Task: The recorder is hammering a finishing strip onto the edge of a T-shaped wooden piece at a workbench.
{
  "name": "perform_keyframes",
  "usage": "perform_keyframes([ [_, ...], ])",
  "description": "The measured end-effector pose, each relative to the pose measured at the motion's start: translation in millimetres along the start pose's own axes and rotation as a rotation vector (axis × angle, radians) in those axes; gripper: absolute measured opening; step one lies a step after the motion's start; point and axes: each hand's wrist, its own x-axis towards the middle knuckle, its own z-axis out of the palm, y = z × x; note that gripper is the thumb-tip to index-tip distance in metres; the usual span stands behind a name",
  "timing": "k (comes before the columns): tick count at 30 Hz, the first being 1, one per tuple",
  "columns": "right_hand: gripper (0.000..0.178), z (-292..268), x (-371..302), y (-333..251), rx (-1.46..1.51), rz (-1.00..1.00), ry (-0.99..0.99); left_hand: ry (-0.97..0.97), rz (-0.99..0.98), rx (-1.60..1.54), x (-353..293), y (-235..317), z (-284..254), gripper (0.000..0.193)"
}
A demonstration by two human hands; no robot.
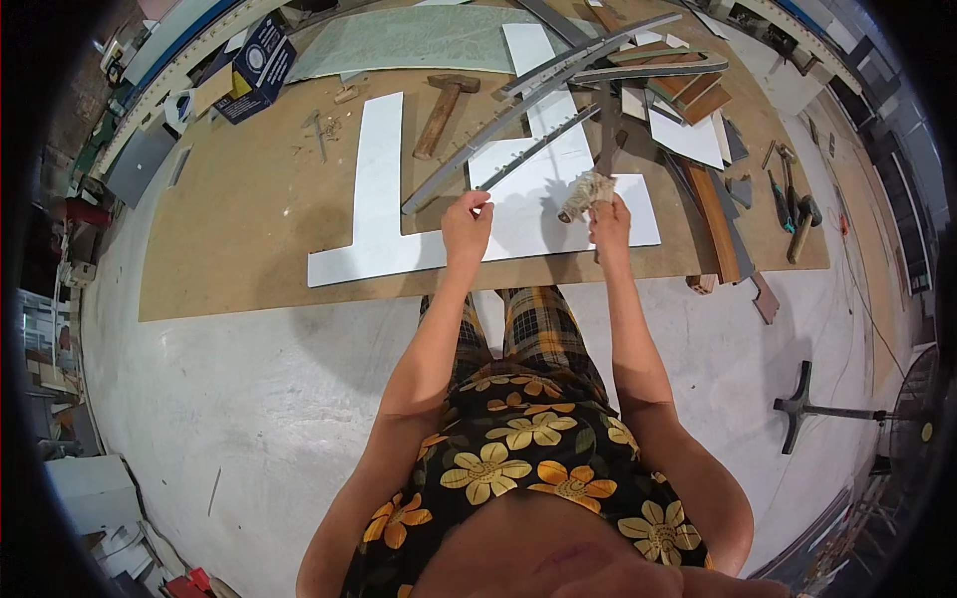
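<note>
Two pin-studded strips share a bench (pixel 229 219) with a white panel (pixel 538 224), the work apparently unfinished.

Head view: the right hand (pixel 610 227), over the panel's right part, has its grip closed around a cloth-wrapped tool (pixel 588 193), whose kind cannot be told. The left hand (pixel 466 234), over the panel's middle, has curled fingers by the near end of a short dark strip (pixel 541 148); whether its grip pinches anything cannot be told. A long grey strip (pixel 478 148) slants from beside the panel's left arm to beyond its far edge. Pins appear already set along both strips yet stand proud, which suggests work remains; neither looks fastened to the panel. A hammer (pixel 436 125) lies right of that arm, untouched.
</note>
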Motion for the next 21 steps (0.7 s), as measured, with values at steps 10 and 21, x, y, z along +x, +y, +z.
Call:
perform_keyframes([
  [10, 0.010, -16.6, -14.4, 10.8, 0.056, 0.125, 0.011, 0.127, 0.035, 0.649, 8.7, -35.6, -8.7, 0.030],
  [21, 0.012, -19.5, -16.5, 24.3, -0.005, 0.075, 0.017, 0.124, 0.027, 0.633, 5.5, -38.5, -11.0, 0.020],
])
